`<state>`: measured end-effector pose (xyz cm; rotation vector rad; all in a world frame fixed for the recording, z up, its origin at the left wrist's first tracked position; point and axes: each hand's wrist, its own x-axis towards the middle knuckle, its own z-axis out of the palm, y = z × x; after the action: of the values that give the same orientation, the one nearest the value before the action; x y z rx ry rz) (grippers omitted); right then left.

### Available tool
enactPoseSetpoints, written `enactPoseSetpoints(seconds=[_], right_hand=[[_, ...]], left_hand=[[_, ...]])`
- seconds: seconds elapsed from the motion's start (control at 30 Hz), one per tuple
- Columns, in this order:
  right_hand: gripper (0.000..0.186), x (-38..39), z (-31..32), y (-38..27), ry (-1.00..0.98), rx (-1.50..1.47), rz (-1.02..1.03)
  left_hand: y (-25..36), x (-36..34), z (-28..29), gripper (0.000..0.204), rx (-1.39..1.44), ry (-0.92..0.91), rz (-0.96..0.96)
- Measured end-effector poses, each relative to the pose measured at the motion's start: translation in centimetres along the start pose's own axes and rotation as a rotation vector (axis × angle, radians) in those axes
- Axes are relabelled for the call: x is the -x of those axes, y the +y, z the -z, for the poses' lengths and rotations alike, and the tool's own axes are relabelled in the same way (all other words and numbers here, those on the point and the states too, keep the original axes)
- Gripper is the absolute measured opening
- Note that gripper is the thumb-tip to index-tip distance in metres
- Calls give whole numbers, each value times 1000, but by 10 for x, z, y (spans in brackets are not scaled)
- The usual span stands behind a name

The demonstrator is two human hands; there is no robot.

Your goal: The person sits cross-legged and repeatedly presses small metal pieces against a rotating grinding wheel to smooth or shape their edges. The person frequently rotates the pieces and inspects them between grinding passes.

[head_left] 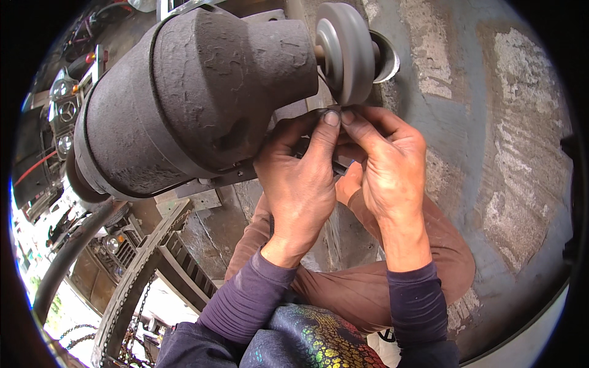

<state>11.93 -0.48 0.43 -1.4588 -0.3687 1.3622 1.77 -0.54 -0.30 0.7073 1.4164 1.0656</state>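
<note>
A grey grinding wheel [356,55] is mounted on the right end of a dark, rough-coated bench grinder [202,86]. My left hand [297,181] and my right hand [396,172] meet just below the wheel's lower rim. Both thumbs press against the index fingers, their tips nearly touching. Whatever they pinch is mostly covered by the fingers and too small to name. I cannot tell whether it touches the wheel. The other fingers of both hands are curled in.
A round metal cup-shaped guard [385,58] sits beyond the wheel. My bent legs in brown trousers [350,294] lie below my hands. To the left hang chains [126,294] by a slatted frame [178,264], with parked vehicles [113,245] behind. The concrete floor [515,141] is patchy.
</note>
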Motion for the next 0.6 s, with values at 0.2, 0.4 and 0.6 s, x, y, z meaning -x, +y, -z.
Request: enactPoseSetpoints(seconds=[0.2, 0.4, 0.6], right_hand=[[15, 0, 0, 0, 1, 5, 4], [14, 0, 0, -1, 10, -2, -4], [14, 1, 2, -1, 20, -37, -9]], left_hand=[[-1, 0, -1, 21, 12, 8, -26], [3, 0, -2, 22, -13, -9, -19], [6, 0, -5, 23, 40, -22, 0]])
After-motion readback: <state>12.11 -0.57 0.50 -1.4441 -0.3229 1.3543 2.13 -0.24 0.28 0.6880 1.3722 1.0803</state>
